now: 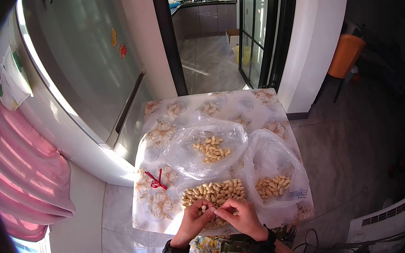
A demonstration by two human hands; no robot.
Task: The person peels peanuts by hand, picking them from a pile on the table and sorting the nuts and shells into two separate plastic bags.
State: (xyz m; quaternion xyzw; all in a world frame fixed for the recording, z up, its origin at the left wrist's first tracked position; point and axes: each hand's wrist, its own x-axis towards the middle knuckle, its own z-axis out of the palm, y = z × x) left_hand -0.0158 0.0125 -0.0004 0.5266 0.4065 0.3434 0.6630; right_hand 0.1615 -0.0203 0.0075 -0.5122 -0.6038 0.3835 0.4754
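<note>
Both hands meet over a clear tray full of unshelled peanuts (218, 190) near the front edge of the table. My left hand (195, 219) has its fingers curled in a pinch, and a pale peanut (203, 208) shows between them. Fingertips of my right hand (241, 217) are pinched together against the left thumb; what they hold, if anything, is too small to make out. Behind the tray lies an open clear plastic bag (180, 146) with a small heap of peanuts (213, 150). To the right, another open plastic bag (259, 152) holds more peanuts (273, 186).
A red ribbon (156, 180) lies on the flowered tablecloth (162, 132), left of the tray. The refrigerator (86, 55) stands close on the left, beside a pink curtain (27, 152). A white appliance (390, 215) is at the right. An orange chair (346, 55) stands farther back.
</note>
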